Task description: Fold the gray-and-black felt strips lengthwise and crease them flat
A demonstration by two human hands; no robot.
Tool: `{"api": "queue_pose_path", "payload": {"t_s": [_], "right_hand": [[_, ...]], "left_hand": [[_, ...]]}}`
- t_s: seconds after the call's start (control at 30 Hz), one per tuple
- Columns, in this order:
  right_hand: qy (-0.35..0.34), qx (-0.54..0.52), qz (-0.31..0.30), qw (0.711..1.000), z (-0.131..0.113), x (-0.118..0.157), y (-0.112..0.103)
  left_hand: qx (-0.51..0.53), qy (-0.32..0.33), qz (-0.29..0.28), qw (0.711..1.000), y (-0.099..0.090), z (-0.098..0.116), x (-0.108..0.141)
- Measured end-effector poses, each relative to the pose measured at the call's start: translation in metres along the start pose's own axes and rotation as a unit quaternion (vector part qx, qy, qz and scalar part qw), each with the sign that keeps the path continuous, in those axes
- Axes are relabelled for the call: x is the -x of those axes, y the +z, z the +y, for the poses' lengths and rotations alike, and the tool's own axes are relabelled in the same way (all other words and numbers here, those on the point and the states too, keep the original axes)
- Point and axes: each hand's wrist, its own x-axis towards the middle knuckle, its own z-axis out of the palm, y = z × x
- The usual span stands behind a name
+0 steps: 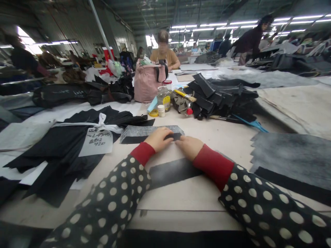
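My left hand (160,139) is closed at the black lower edge of a grey fabric piece (144,131) that lies flat on the table. Close beside it, the fingertips of my right hand (190,146) pinch the same black edge at its right end. The fingers of both hands are bent and nearly meet; what lies under them is partly hidden. Nearer to me, a dark grey fabric strip (173,174) lies on the table, its right end covered by my right forearm.
Left lies a bundle of black fabric pieces (57,141), tied with white cloth and carrying a handwritten tag (96,142). Beyond my hands stand a glass jar (163,96), a pink bag (147,82) and a black fabric pile (222,96). Grey fabric pieces (292,151) lie right. A person (164,55) sits opposite.
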Motion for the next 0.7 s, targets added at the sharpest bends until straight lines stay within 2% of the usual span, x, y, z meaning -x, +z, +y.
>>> {"api": "queue_pose_path", "payload": {"t_s": [0.07,0.13,0.37,0.47,0.6,0.7], "right_hand": [[0.024,-0.013,0.009,1.000,0.000,0.001,0.001],[0.034,-0.024,0.019,0.999,-0.001,0.001,0.002],[-0.050,-0.025,0.085,0.995,-0.002,-0.003,0.006],[-0.018,-0.031,0.083,0.996,-0.001,-0.006,0.010],[0.019,-0.027,0.068,0.997,0.000,-0.008,0.011],[0.017,-0.021,0.066,0.997,0.001,-0.008,0.009]], "left_hand": [[-0.023,0.011,-0.013,1.000,0.012,0.005,-0.004],[-0.040,0.008,-0.005,0.999,0.016,0.007,-0.005],[-0.053,-0.015,0.032,0.998,0.018,0.003,-0.004],[-0.041,-0.022,0.044,0.998,0.019,0.001,-0.004],[0.017,-0.084,0.106,0.991,0.018,-0.005,-0.006],[0.088,-0.166,0.175,0.966,0.000,-0.018,-0.005]]}}
